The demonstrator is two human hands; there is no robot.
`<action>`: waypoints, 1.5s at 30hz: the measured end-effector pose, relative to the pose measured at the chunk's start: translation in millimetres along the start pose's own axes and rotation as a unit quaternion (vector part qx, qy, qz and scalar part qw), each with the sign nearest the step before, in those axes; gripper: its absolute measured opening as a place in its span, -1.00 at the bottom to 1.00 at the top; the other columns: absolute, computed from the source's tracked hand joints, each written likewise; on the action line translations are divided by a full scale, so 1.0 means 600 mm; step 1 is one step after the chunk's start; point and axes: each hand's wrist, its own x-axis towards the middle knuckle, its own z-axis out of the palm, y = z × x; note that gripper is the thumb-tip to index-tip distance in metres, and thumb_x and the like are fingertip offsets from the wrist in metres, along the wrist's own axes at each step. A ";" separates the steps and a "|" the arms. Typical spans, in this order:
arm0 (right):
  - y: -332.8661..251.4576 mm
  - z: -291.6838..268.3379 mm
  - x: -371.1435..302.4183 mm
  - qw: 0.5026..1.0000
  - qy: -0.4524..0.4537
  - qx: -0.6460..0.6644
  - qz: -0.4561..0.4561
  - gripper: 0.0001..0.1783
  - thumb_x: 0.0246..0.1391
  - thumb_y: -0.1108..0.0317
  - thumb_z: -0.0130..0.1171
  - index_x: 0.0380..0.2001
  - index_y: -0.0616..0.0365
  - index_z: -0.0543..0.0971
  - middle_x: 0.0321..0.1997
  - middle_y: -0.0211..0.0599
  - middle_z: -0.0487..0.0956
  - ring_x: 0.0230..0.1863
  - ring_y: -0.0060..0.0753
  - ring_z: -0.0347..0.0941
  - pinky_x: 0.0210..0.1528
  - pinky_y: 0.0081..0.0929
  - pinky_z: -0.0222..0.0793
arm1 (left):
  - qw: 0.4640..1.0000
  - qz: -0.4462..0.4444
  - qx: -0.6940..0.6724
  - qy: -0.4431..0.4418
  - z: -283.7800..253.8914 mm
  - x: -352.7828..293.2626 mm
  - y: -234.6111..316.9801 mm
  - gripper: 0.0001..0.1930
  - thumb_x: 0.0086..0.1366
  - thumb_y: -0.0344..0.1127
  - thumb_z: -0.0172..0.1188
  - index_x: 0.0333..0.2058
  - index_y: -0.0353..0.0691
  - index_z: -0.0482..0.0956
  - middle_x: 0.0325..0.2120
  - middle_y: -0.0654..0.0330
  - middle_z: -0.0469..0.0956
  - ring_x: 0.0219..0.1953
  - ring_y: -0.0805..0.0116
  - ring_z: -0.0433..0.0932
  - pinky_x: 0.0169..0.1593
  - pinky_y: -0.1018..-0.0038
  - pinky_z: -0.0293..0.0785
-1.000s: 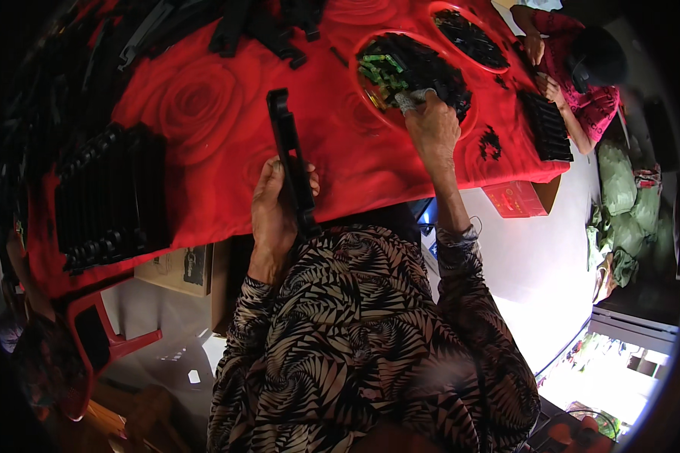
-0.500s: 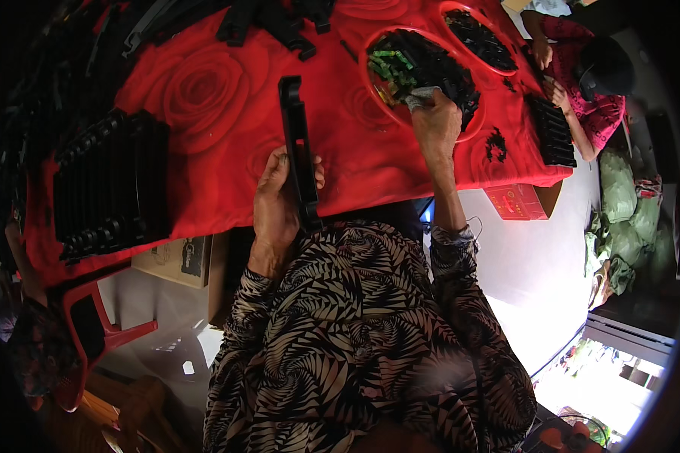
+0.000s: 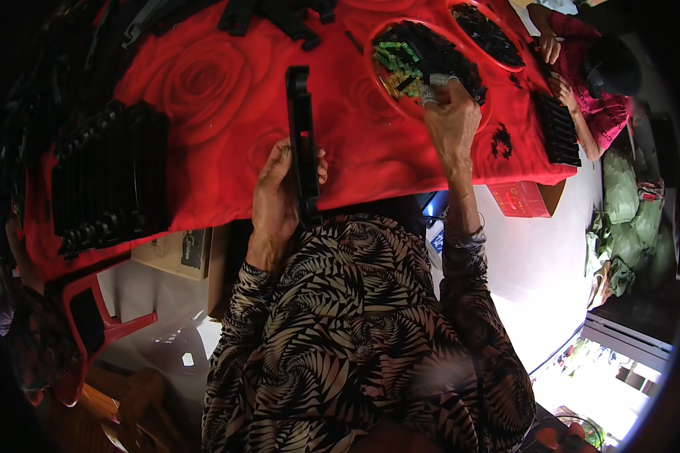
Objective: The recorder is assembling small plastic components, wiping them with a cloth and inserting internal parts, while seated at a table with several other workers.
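Observation:
My left hand [image 3: 276,192] is wrapped round a long black plastic strip [image 3: 302,143], which stands nearly upright with raised ends and a slot along it. My right hand [image 3: 455,124] reaches over the near rim of a red basin [image 3: 378,83] full of small black pieces [image 3: 427,49] and green and yellow pieces [image 3: 397,64]. Its fingers are bent together among the pieces, with a grey covering [image 3: 434,84] at the fingertips. Whatever those fingers pinch is hidden.
A row of similar black strips [image 3: 113,177] lies at the left on the red rose-patterned cloth [image 3: 204,90]. More black parts [image 3: 287,26] are at the back. A second red basin [image 3: 487,34], a co-worker [image 3: 601,90] and another black stack [image 3: 555,128] are at the right. A red stool [image 3: 91,325] stands lower left.
My right hand has shifted a little right at the basin, its fingers now bent down among the pieces. My left hand still holds the black strip in nearly the same place.

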 end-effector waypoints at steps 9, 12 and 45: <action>-0.005 -0.005 0.026 0.992 -0.037 0.037 -0.118 -0.73 -0.15 0.45 0.15 -0.29 0.13 0.65 -0.24 -0.01 0.62 -0.23 0.10 0.56 -0.17 -0.05 0.46 | 0.999 -0.007 0.027 -0.024 -0.003 0.000 -0.002 -0.68 0.47 -0.15 -0.04 -0.01 -0.27 0.43 -0.18 0.05 0.49 -0.27 0.33 0.48 -0.14 0.44 0.41; -0.014 0.020 0.057 0.987 -0.063 0.027 -0.145 -0.78 -0.17 0.47 0.16 -0.36 0.20 0.63 -0.28 0.03 0.62 -0.24 0.14 0.56 -0.20 -0.07 0.45 | 1.000 -0.001 0.021 -0.023 -0.005 0.001 -0.002 -0.68 0.47 -0.15 -0.04 -0.01 -0.27 0.43 -0.18 0.04 0.50 -0.26 0.33 0.49 -0.13 0.44 0.42; -0.164 -0.001 -0.082 0.832 -0.260 0.490 -0.015 -0.82 0.02 0.68 0.27 -0.26 0.32 0.61 -0.31 -0.31 0.67 -0.31 -0.57 0.58 -0.26 -0.60 0.55 | 0.997 0.007 0.054 0.056 0.015 0.001 -0.010 -0.76 0.49 -0.16 -0.02 -0.13 -0.24 0.43 -0.28 0.10 0.61 -0.29 0.34 0.63 -0.20 0.46 0.60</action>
